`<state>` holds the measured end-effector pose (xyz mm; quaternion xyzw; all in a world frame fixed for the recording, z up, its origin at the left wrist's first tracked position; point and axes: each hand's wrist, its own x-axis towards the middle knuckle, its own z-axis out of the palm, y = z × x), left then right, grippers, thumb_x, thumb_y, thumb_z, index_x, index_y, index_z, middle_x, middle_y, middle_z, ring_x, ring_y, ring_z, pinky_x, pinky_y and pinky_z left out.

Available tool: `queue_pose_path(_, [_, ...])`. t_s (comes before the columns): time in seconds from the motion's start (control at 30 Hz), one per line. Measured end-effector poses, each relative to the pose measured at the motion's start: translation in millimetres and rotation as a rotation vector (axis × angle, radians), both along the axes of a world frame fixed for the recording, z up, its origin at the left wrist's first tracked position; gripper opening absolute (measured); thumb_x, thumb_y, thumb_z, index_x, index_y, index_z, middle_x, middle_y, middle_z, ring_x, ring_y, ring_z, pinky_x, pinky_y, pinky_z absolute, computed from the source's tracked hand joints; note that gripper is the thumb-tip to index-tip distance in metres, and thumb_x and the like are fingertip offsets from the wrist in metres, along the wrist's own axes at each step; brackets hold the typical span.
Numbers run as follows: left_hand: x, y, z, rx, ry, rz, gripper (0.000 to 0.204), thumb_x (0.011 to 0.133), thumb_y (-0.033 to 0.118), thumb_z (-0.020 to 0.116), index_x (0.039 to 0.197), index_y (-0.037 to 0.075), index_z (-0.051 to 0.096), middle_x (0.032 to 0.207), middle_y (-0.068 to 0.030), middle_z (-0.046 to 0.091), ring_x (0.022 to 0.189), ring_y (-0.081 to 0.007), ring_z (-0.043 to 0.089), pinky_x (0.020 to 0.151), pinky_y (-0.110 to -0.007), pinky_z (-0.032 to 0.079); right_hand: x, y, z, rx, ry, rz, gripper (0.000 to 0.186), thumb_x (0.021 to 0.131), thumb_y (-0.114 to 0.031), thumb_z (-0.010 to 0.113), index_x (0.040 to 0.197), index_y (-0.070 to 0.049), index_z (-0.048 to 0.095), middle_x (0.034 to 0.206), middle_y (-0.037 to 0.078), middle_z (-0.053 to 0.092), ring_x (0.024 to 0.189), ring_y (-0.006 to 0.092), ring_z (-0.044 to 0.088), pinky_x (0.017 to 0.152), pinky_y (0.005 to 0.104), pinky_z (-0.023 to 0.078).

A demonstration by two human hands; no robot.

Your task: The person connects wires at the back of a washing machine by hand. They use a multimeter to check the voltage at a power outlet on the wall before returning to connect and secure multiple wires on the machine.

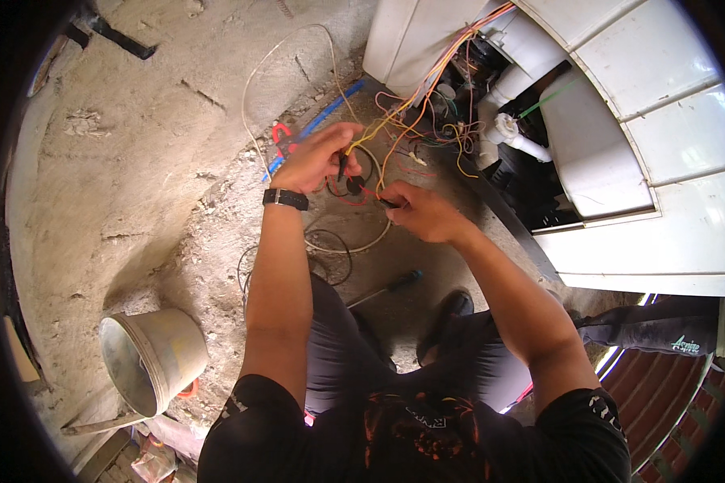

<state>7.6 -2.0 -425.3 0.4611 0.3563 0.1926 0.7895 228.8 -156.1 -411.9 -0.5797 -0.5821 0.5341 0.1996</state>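
Note:
My left hand (318,158), with a black-strapped watch (285,199) on its wrist, is closed around a slim black handle (342,166), like a test probe. Yellow wires (368,132) end at its fingertips. My right hand (421,211) pinches a small black piece (387,203) beside the lower end of an orange wire (383,165). Its exact kind is hidden by the fingers. Between the hands lie a red lead (361,201) and a round black piece (355,186). The wire bundle (459,40) comes down from the opened white appliance (604,241).
Inside the appliance are white plastic pipes (503,133) and loose wires. Red-handled pliers (280,137), a blue tube (330,109) and a pale cable loop (354,250) lie on the rough ground. A screwdriver (403,281) rests near my feet. At left a bucket (169,350) lies tilted.

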Motion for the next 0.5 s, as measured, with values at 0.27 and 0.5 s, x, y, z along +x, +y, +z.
queue_pose_path(0.27, [10.2,0.7,-19.8,0.569,0.426,0.058,0.061,0.088,0.045,0.078,0.127,0.001,0.063,0.098,-0.0078,0.069,0.086,-0.0177,0.067,0.079,-0.031,0.052,-1.6,-0.6,-28.5,-0.238,0.331,-0.299,0.044,0.096,-0.024,0.066,0.134,-0.005,0.053,0.118,0.009,0.061,0.108,0.0202,0.063,0.091,0.0368,0.053])
queue_pose_path(0.5, [42.8,-3.3,-23.8,0.727,0.758,0.101,0.075,0.074,0.058,0.084,0.116,-0.001,0.066,0.104,-0.0169,0.074,0.093,-0.0274,0.071,0.082,-0.039,0.054,15.9,10.3,-76.1,-0.259,0.249,-0.841,0.036,0.098,-0.030,0.064,0.120,-0.004,0.053,0.115,0.008,0.059,0.102,0.0163,0.061,0.079,0.0339,0.054])
